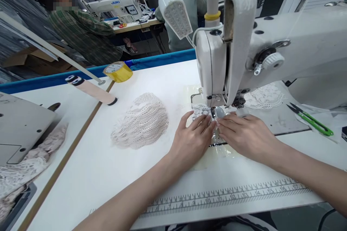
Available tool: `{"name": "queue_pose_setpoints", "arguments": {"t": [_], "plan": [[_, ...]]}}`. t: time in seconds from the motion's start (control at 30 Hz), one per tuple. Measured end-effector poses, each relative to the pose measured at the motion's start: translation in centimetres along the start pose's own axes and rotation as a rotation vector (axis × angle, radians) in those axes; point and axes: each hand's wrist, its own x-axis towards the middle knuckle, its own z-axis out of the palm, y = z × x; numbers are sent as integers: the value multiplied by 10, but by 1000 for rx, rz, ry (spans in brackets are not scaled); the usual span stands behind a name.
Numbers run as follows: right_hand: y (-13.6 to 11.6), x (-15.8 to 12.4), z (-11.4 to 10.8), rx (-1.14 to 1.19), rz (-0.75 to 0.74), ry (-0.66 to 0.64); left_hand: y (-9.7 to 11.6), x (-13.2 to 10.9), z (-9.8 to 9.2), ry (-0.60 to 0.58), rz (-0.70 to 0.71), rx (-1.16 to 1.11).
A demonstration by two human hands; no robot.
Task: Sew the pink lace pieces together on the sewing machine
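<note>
A white sewing machine (244,54) stands on the white table (114,173). Under its presser foot lies a small piece of white lace (200,110). My left hand (193,135) lies flat on the lace just left of the needle, fingers stretched out. My right hand (241,133) lies flat beside it on the right, fingertips pressing the lace near the needle plate. The fingertips of both hands meet in front of the foot.
A heap of pale lace pieces (141,121) lies left of my hands. A yellow tape roll (118,71), a pinkish tube (92,91), green thread snips (311,121) and a printed ruler (230,195) are on the table. More lace (267,95) lies behind the machine. Two people sit at the back.
</note>
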Motion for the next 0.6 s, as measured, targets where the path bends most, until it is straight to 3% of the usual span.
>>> {"name": "queue_pose_setpoints", "arguments": {"t": [0.6], "plan": [[2, 1, -1, 38, 32, 50, 7, -6, -7, 19, -4, 5]]}}
